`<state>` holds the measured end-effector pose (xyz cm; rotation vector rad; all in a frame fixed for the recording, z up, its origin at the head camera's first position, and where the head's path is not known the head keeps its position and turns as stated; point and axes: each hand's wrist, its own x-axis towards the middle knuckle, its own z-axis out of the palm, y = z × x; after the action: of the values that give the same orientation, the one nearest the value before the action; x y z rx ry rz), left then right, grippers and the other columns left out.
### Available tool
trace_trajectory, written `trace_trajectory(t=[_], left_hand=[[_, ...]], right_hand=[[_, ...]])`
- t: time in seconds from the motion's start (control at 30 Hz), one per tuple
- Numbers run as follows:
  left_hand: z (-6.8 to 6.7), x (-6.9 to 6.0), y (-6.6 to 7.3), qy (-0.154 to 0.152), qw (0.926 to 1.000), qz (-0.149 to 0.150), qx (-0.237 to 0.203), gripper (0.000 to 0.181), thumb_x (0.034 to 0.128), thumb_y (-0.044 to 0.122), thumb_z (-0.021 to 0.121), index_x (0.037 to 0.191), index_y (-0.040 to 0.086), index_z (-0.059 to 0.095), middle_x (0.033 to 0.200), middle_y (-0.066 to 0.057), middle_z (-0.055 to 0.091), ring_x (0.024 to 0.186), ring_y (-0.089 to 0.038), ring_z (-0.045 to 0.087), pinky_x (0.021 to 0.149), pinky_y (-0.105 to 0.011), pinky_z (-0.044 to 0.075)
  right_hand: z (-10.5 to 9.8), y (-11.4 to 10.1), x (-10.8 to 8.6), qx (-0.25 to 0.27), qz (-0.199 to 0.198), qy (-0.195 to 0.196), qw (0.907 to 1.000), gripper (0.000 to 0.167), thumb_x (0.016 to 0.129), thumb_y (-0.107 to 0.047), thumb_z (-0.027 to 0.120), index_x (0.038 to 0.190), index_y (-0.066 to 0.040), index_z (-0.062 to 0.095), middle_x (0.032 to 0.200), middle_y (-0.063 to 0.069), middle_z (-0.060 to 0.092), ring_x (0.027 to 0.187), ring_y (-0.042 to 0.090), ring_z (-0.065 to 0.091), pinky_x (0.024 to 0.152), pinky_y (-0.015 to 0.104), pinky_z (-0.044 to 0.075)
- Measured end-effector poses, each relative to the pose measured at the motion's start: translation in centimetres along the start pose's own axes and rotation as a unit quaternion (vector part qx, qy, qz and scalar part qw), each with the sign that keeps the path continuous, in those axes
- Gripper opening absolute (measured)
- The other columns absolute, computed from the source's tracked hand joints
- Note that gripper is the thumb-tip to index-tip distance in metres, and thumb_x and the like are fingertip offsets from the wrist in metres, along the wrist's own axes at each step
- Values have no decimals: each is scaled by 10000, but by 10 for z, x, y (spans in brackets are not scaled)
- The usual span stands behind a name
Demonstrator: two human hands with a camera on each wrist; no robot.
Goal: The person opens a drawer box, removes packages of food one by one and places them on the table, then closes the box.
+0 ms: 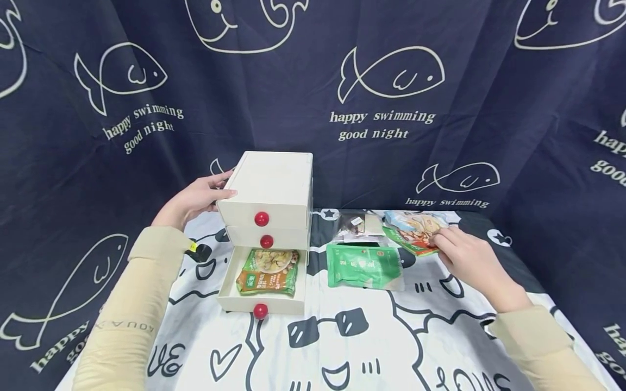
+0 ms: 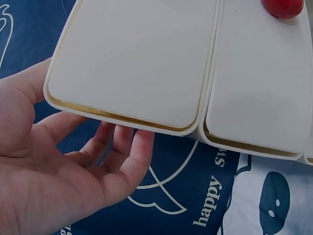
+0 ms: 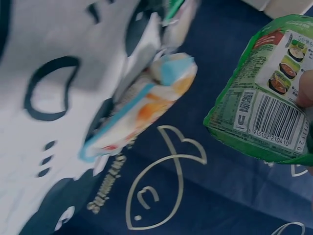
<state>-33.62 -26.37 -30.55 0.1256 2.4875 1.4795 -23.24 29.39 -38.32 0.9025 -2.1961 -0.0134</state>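
The left hand touches the left side of a white drawer cabinet, its thumb near the upper front corner. In the left wrist view its loosely bent fingers lie along the cabinet's edge. My right hand pinches a green seasoning packet; its barcoded back shows in the right wrist view. Just behind that packet lies a blue-and-white food packet on the cloth. The cabinet's bottom drawer is pulled out, and a green-and-brown food packet lies in it. The upper two drawers are closed.
A green-and-white pouch lies right of the drawer. Behind it is a clear-and-dark packet. Red round knobs stick out from the drawers. A dark fish-print curtain hangs behind the patterned white cloth.
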Motion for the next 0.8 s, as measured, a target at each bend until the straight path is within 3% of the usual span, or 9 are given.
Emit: trace_trajectory(t=[0.17, 0.37, 0.53, 0.63, 0.73, 0.8], left_hand=[[-1, 1, -1, 24, 10000, -26, -28, 813, 836, 386, 702, 1503, 275, 251, 1448, -131, 313, 1183, -287, 431, 875, -369, 469], [1, 1, -2, 129, 9999, -73, 11, 836, 823, 412, 709, 1505, 277, 245, 1510, -140, 247, 1265, -312, 370, 972, -476, 422], [3, 0, -1, 181, 9998, -20, 68, 817, 844, 397, 695, 1508, 275, 235, 1508, -158, 240, 1300, -332, 337, 1005, -532, 379], [2, 0, -1, 182, 9998, 7, 11, 789, 862, 372, 681, 1507, 277, 237, 1506, -157, 240, 1308, -329, 325, 1009, -548, 365], [2, -1, -2, 192, 9998, 7, -26, 766, 873, 350, 671, 1505, 281, 244, 1517, -152, 232, 1314, -325, 325, 1010, -556, 359], [2, -1, -2, 203, 9998, 4, -27, 755, 877, 342, 668, 1503, 283, 251, 1525, -147, 231, 1315, -324, 330, 1009, -556, 360]], right_hand=[[9, 9, -18, -58, 25, -13, 10000, 324, 892, -202, 280, 865, -72, 575, 862, 73, 566, 718, 268, 558, 512, 417, 438], [17, 19, -36, -10, -83, -134, 9999, 260, 865, -163, 318, 863, -70, 561, 823, 62, 539, 687, 266, 553, 504, 426, 432], [20, 26, -47, 103, -125, -552, 9983, 133, 767, -101, 500, 873, -105, 580, 846, 41, 555, 685, 240, 553, 506, 410, 429], [24, 30, -53, 100, -160, -705, 9973, 198, 692, -70, 611, 881, -121, 589, 860, 32, 563, 703, 230, 571, 531, 409, 446], [28, 32, -58, 99, -177, -747, 9970, 203, 690, -80, 602, 887, -131, 594, 873, 29, 571, 714, 227, 583, 540, 410, 452], [31, 34, -61, 119, -192, -719, 9972, 156, 754, -112, 527, 893, -126, 595, 884, 39, 575, 719, 235, 586, 542, 416, 451]])
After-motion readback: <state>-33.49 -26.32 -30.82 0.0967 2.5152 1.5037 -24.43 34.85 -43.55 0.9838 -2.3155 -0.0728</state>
